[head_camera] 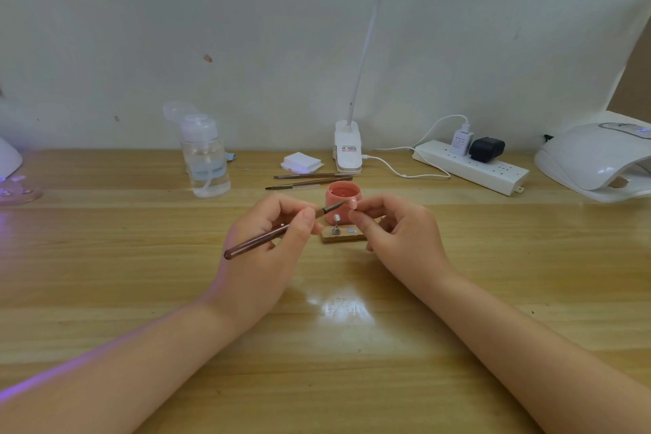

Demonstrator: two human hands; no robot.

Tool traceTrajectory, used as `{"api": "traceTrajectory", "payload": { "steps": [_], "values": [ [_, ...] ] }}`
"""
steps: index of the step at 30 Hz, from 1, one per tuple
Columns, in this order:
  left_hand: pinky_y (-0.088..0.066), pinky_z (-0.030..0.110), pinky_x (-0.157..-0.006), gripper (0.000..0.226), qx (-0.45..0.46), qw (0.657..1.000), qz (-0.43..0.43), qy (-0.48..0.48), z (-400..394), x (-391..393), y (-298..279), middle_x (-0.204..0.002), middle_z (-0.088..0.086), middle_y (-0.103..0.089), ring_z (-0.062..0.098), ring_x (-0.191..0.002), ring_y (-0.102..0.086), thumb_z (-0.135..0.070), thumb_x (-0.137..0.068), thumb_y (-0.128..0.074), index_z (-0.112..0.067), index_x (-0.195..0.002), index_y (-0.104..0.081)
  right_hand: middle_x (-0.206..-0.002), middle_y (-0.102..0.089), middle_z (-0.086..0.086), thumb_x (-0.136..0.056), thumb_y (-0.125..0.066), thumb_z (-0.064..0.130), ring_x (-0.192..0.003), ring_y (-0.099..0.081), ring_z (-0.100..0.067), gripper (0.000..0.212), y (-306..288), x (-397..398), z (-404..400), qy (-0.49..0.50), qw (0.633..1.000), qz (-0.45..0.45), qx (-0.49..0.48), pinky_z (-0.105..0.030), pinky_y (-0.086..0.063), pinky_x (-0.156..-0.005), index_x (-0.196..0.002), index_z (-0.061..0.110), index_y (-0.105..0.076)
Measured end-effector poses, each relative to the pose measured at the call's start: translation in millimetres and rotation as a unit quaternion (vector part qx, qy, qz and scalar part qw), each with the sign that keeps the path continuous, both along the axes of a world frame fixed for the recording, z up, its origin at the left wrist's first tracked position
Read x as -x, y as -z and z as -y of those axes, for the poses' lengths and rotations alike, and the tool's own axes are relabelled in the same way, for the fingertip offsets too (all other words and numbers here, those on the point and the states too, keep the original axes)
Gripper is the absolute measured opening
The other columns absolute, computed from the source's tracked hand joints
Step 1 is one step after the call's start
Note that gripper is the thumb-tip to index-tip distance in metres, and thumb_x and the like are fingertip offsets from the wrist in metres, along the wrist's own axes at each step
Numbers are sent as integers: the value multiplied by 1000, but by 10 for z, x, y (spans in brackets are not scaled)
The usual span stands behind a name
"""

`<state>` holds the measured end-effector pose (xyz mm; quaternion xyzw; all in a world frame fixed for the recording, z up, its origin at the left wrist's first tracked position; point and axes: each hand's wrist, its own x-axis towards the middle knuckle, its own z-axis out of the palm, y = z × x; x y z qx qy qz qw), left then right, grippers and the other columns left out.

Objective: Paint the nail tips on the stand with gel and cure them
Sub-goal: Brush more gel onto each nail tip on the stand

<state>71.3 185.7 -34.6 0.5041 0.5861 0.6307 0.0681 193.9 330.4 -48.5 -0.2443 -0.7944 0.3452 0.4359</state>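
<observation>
My left hand (278, 240) pinches a brown gel brush (281, 230), its bristle end pointing right toward a pink nail tip (352, 202). My right hand (391, 229) pinches the small holder under that nail tip, lifted above the table. Between my hands lies a small wooden stand (343, 237) with one clear nail tip (336, 218) upright on a metal post. Just behind the stand sits an open pink gel jar (343, 194).
A white curing lamp (595, 160) stands at the far right, a power strip (472, 167) beside it. Two spare brushes (310, 180), a pad stack (301, 162), a clear pump bottle (206, 158) and a clip lamp base (348, 148) line the back of the wooden table (334, 345).
</observation>
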Motion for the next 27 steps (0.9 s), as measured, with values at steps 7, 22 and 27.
{"api": "traceTrajectory", "payload": {
  "steps": [7,22,27],
  "values": [
    [-49,17,-69,16,-17,1000,-14,4,27,9,-10,-78,-6,-71,10,-77,-65,-34,-87,-57,-21,-84,-66,-78,-72,13,-85,-72,20,-57,-61,-33,14,6,-5,-4,0,1000,6,-1,-52,-52,-61,-83,33,-68],
    [-52,22,-73,8,-5,1000,9,10,14,12,2,-87,-8,-73,14,-84,-67,-29,-91,-59,-27,-92,-66,-79,-72,12,-85,-72,20,-57,-61,-28,10,-8,-6,12,-1,1000,8,0,-51,-54,-63,-84,29,-70],
    [-53,27,-71,9,-18,999,-22,24,40,-4,-8,-81,-8,-73,16,-79,-68,-34,-86,-57,-32,-86,-66,-76,-71,21,-86,-71,20,-57,-62,-32,12,-31,-15,38,-2,1000,11,1,-52,-53,-61,-83,31,-68]
  ]
}}
